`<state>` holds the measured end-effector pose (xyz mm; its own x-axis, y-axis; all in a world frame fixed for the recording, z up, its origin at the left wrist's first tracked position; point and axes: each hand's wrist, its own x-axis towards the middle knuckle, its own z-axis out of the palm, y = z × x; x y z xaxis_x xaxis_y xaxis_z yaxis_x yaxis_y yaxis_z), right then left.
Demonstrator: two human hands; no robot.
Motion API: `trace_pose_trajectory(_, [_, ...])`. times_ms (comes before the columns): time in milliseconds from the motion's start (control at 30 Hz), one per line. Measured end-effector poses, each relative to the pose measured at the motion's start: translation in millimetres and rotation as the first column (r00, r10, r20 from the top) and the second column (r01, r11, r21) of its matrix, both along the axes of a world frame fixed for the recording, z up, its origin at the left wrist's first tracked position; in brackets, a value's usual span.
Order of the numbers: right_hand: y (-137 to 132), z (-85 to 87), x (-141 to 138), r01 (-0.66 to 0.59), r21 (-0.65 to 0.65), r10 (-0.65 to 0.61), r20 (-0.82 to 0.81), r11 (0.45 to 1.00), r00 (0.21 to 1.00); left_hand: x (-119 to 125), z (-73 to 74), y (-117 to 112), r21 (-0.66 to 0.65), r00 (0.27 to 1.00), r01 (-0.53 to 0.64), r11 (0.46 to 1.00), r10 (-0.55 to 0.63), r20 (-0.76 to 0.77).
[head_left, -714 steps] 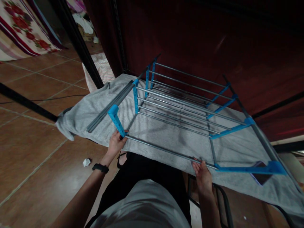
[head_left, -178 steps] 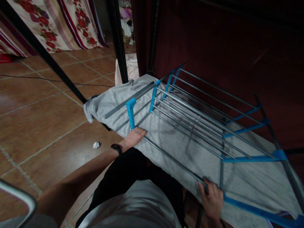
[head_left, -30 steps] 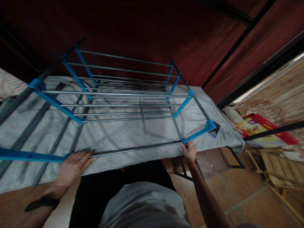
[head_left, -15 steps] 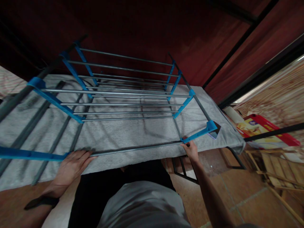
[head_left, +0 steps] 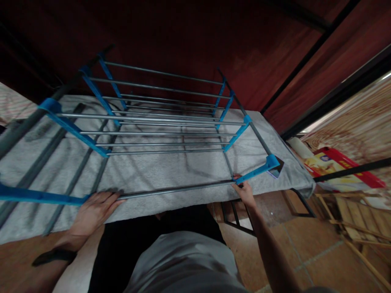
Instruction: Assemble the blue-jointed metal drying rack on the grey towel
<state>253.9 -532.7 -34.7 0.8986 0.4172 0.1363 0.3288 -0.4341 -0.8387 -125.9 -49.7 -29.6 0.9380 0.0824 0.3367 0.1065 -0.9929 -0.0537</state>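
A rack of grey metal tubes with blue plastic brackets lies on a grey blanket. Along its near side runs a metal tube (head_left: pixel 177 190) between the left blue bracket (head_left: pixel 42 196) and the right blue bracket (head_left: pixel 255 171). My left hand (head_left: pixel 99 207) is wrapped over the tube's left end, close against the bracket. At the other end, the fingers of my right hand (head_left: pixel 245 193) close round the joint of tube and bracket. Part of both hands' fingertips is hidden. Several more crossbars (head_left: pixel 171 134) span the brackets farther back.
The grey blanket (head_left: pixel 152 171) covers a bed with a dark metal frame. A dark red curtain (head_left: pixel 171 32) hangs behind the rack. To the right are a red and yellow box (head_left: pixel 342 167) and a wooden folding chair (head_left: pixel 354 215). A small dark card-like object (head_left: pixel 276 167) lies by the right bracket.
The rack's left side has shifted very slightly to the right, and the near left bracket sits a little higher in view. Both hands keep their hold at the ends of the near tube.
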Motion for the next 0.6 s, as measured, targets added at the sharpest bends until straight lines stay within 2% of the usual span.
trace_pose_trajectory(267, [-9, 18.6, 12, -0.155, 0.022, 0.156, -0.164, 0.988, 0.974, 3, 3.5, -2, -0.025, 1.0, 0.01, 1.0, -0.009, 0.027])
trace_pose_trajectory(600, [-7, 15.0, 12, -0.154, 0.036, 0.157, -0.162, 0.987, 0.974, 2, 0.7, -2, -0.022, 1.0, -0.021, 1.0, 0.021, 0.018])
